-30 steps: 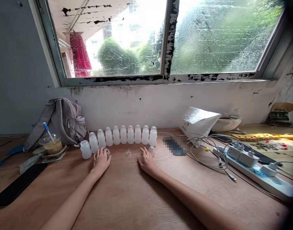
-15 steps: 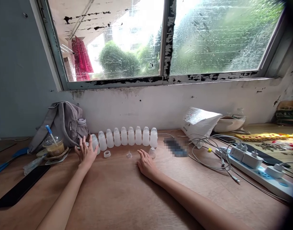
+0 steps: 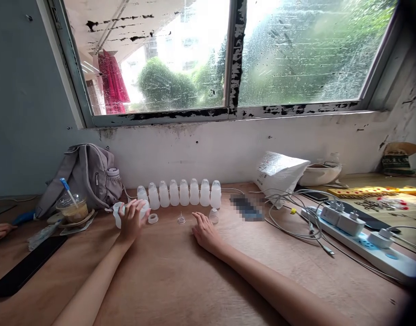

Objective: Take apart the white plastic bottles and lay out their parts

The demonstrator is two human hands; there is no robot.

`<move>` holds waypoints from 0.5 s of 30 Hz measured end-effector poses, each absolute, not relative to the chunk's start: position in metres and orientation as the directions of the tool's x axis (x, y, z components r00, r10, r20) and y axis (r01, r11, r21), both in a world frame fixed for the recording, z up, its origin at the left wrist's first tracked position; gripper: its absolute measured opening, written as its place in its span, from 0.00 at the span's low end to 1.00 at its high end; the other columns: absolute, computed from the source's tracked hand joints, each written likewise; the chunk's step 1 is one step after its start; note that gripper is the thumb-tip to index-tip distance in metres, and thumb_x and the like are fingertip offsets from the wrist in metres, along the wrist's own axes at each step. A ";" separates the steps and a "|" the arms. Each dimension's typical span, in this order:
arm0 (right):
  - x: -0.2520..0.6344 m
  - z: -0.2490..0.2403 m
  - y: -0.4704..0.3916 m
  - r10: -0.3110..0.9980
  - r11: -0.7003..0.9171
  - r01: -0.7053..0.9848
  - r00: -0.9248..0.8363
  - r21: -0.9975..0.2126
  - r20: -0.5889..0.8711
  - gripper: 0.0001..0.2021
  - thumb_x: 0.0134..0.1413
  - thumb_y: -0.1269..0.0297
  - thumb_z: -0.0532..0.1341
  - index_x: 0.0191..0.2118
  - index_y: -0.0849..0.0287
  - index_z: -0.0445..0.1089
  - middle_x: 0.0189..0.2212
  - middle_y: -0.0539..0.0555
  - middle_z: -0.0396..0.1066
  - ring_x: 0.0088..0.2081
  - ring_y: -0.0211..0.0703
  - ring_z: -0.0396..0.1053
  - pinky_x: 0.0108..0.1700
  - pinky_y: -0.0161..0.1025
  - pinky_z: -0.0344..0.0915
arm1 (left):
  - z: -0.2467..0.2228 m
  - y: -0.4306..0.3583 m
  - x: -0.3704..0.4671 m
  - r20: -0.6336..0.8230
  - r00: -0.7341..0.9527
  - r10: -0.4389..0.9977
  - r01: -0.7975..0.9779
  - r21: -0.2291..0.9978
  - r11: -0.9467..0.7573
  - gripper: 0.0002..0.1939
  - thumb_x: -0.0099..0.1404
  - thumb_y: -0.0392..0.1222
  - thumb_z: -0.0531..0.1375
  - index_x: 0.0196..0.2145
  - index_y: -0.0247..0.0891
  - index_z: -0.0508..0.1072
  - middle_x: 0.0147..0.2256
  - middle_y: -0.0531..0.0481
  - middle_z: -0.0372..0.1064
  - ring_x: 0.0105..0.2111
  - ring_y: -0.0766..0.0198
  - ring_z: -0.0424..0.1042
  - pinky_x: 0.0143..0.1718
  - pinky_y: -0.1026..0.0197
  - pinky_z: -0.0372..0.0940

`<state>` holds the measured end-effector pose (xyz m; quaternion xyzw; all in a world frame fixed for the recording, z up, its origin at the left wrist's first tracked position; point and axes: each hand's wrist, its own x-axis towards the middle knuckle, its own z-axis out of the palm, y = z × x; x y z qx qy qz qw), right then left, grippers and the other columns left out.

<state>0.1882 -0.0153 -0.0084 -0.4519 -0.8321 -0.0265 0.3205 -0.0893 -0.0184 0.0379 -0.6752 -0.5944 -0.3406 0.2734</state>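
Note:
My left hand (image 3: 130,221) has its fingers curled over a white translucent baby bottle (image 3: 145,209), mostly covered by the fingers. Just left of that hand, a white translucent bottle-like piece (image 3: 117,215) shows partly. Behind runs a row of several capped baby bottles (image 3: 174,194). A white ring collar (image 3: 153,218) lies to the right of my left hand. Farther right is a small clear part with a thin upright stem (image 3: 181,219). My right hand (image 3: 204,228) rests on the table with fingers loosely extended, holding nothing. Beside its fingertips stands a clear cap (image 3: 214,216).
At left are a grey backpack (image 3: 84,181), an iced drink cup (image 3: 72,208), a black flat slab (image 3: 27,265) and another person's hand (image 3: 0,231). At right are a white pouch (image 3: 279,176), loose cables (image 3: 289,231) and a power strip (image 3: 364,242) with chargers.
My left hand has moved right and closed over the leftmost bottle, which is out of the row. My right hand stays put. Another person's hand has appeared at far left.

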 end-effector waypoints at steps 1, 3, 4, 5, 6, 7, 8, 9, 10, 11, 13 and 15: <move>0.188 -0.006 -0.017 0.717 0.614 0.747 -0.394 -0.255 0.575 0.22 0.51 0.69 0.50 0.54 0.63 0.50 0.49 0.62 0.56 0.50 0.48 0.55 0.50 0.46 0.55 | 0.037 -0.021 -0.084 0.790 0.107 0.604 0.982 0.010 -0.188 0.14 0.61 0.45 0.50 0.45 0.41 0.63 0.47 0.45 0.62 0.52 0.57 0.55 0.55 0.47 0.38; 0.189 0.000 -0.021 0.671 0.673 0.688 -0.412 -0.272 0.617 0.20 0.54 0.68 0.49 0.53 0.60 0.50 0.48 0.61 0.58 0.49 0.47 0.57 0.49 0.46 0.57 | 0.036 -0.028 -0.071 0.775 0.206 0.598 0.960 -0.041 -0.278 0.14 0.61 0.45 0.50 0.45 0.42 0.64 0.47 0.45 0.62 0.51 0.57 0.57 0.54 0.48 0.42; 0.189 0.002 -0.024 0.646 0.703 0.654 -0.422 -0.279 0.636 0.19 0.55 0.67 0.48 0.53 0.59 0.49 0.47 0.60 0.59 0.48 0.47 0.58 0.48 0.46 0.58 | 0.036 -0.032 -0.063 0.755 0.263 0.600 0.942 -0.067 -0.329 0.15 0.61 0.44 0.50 0.45 0.43 0.64 0.47 0.45 0.62 0.50 0.57 0.58 0.53 0.49 0.45; 0.189 0.004 -0.026 0.621 0.731 0.620 -0.432 -0.284 0.654 0.19 0.55 0.66 0.48 0.53 0.59 0.49 0.46 0.60 0.59 0.48 0.47 0.58 0.48 0.46 0.58 | 0.036 -0.036 -0.053 0.733 0.325 0.598 0.918 -0.094 -0.384 0.15 0.61 0.44 0.50 0.46 0.44 0.64 0.47 0.45 0.62 0.49 0.58 0.59 0.52 0.51 0.48; 0.190 0.005 -0.028 0.597 0.757 0.587 -0.440 -0.288 0.671 0.19 0.55 0.65 0.48 0.53 0.59 0.48 0.46 0.60 0.59 0.47 0.47 0.59 0.47 0.46 0.58 | 0.035 -0.040 -0.044 0.712 0.386 0.586 0.890 -0.121 -0.440 0.16 0.61 0.43 0.50 0.48 0.45 0.63 0.47 0.45 0.61 0.48 0.58 0.60 0.50 0.52 0.52; 0.190 0.006 -0.030 0.575 0.780 0.554 -0.449 -0.291 0.684 0.20 0.55 0.64 0.49 0.53 0.59 0.47 0.47 0.61 0.59 0.47 0.46 0.59 0.47 0.46 0.59 | 0.033 -0.044 -0.035 0.697 0.443 0.564 0.858 -0.146 -0.493 0.17 0.62 0.43 0.49 0.49 0.46 0.61 0.48 0.46 0.61 0.47 0.59 0.61 0.49 0.54 0.54; 0.189 0.006 -0.032 0.554 0.800 0.523 -0.460 -0.293 0.694 0.21 0.55 0.63 0.49 0.54 0.60 0.46 0.47 0.61 0.59 0.46 0.46 0.60 0.47 0.46 0.59 | 0.032 -0.047 -0.026 0.679 0.496 0.541 0.823 -0.168 -0.543 0.18 0.62 0.42 0.49 0.51 0.47 0.59 0.48 0.47 0.61 0.46 0.60 0.63 0.47 0.56 0.56; 0.189 0.006 -0.033 0.538 0.817 0.496 -0.472 -0.295 0.698 0.22 0.55 0.62 0.50 0.54 0.60 0.45 0.47 0.62 0.59 0.45 0.46 0.61 0.46 0.46 0.59 | 0.030 -0.050 -0.019 0.659 0.546 0.517 0.784 -0.184 -0.593 0.19 0.62 0.42 0.49 0.52 0.47 0.57 0.49 0.47 0.61 0.45 0.61 0.63 0.46 0.57 0.58; 0.189 0.006 -0.035 0.527 0.830 0.473 -0.486 -0.297 0.697 0.23 0.55 0.61 0.50 0.55 0.60 0.44 0.47 0.62 0.59 0.44 0.46 0.61 0.46 0.46 0.60 | 0.028 -0.053 -0.012 0.643 0.588 0.491 0.744 -0.192 -0.640 0.20 0.63 0.42 0.48 0.53 0.46 0.55 0.48 0.47 0.61 0.44 0.62 0.64 0.44 0.59 0.59; 0.188 0.007 -0.036 0.520 0.838 0.454 -0.501 -0.301 0.692 0.24 0.54 0.61 0.50 0.55 0.60 0.44 0.47 0.63 0.59 0.44 0.46 0.62 0.45 0.45 0.60 | 0.026 -0.054 -0.008 0.630 0.617 0.472 0.712 -0.190 -0.676 0.22 0.63 0.43 0.48 0.54 0.44 0.53 0.48 0.47 0.62 0.44 0.63 0.65 0.44 0.60 0.60; 0.187 0.007 -0.038 0.518 0.847 0.430 -0.536 -0.313 0.666 0.23 0.55 0.60 0.50 0.54 0.60 0.44 0.47 0.62 0.59 0.44 0.45 0.62 0.45 0.44 0.60 | 0.023 -0.056 -0.002 0.624 0.617 0.479 0.703 -0.163 -0.693 0.24 0.63 0.45 0.48 0.55 0.40 0.51 0.47 0.45 0.63 0.44 0.61 0.64 0.44 0.60 0.60; 0.187 0.008 -0.039 0.529 0.844 0.426 -0.559 -0.325 0.639 0.20 0.55 0.61 0.49 0.53 0.60 0.47 0.46 0.61 0.61 0.45 0.45 0.62 0.45 0.42 0.60 | 0.021 -0.057 0.000 0.633 0.547 0.548 0.770 -0.124 -0.626 0.26 0.62 0.49 0.48 0.55 0.37 0.52 0.47 0.42 0.62 0.46 0.57 0.62 0.47 0.55 0.57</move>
